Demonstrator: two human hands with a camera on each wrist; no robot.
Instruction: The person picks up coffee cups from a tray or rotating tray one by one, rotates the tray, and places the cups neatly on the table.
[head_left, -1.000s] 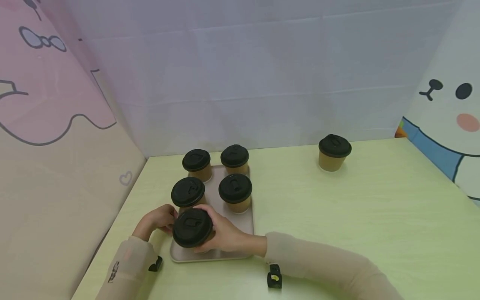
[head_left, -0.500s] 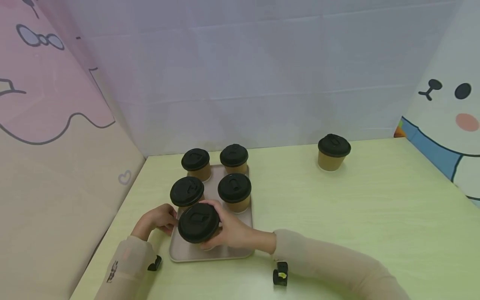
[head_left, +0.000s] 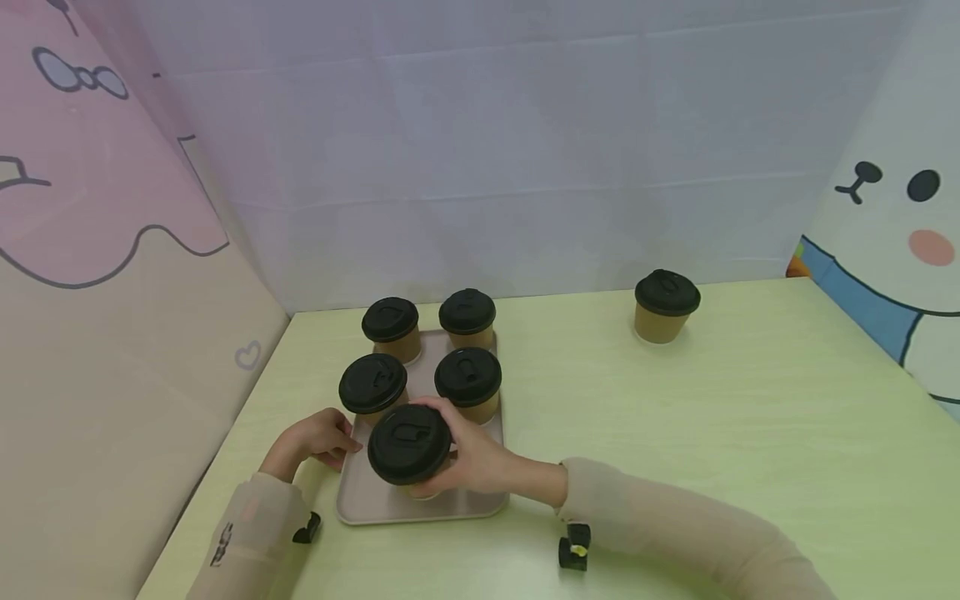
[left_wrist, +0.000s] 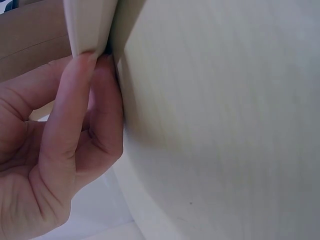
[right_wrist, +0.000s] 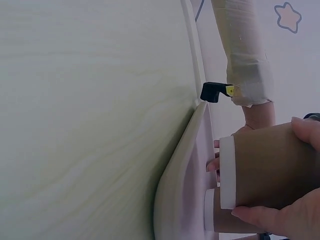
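Observation:
My right hand (head_left: 476,457) grips a brown paper coffee cup (head_left: 410,444) with a black lid, thumb and fingers round its side. In the right wrist view this cup (right_wrist: 270,167) stands close over the tray (right_wrist: 175,195), its white base rim facing the surface. The beige tray (head_left: 367,493) lies at the left of the table. At its left edge is my left hand (head_left: 322,439); the left wrist view has the thumb on the rim (left_wrist: 90,27) and the curled fingers tucked under. Two lidded cups (head_left: 373,383) (head_left: 468,375) stand behind the gripped one.
Two further lidded cups (head_left: 391,320) (head_left: 467,312) stand at the tray's far end. Another lidded cup (head_left: 665,306) stands alone on the table (head_left: 675,433) at the back right. Printed cloth walls (head_left: 480,167) border the table at the back and sides.
My right hand has carried the gripped cup a little to the right over the near part of the tray. My left hand stays at the tray's left edge.

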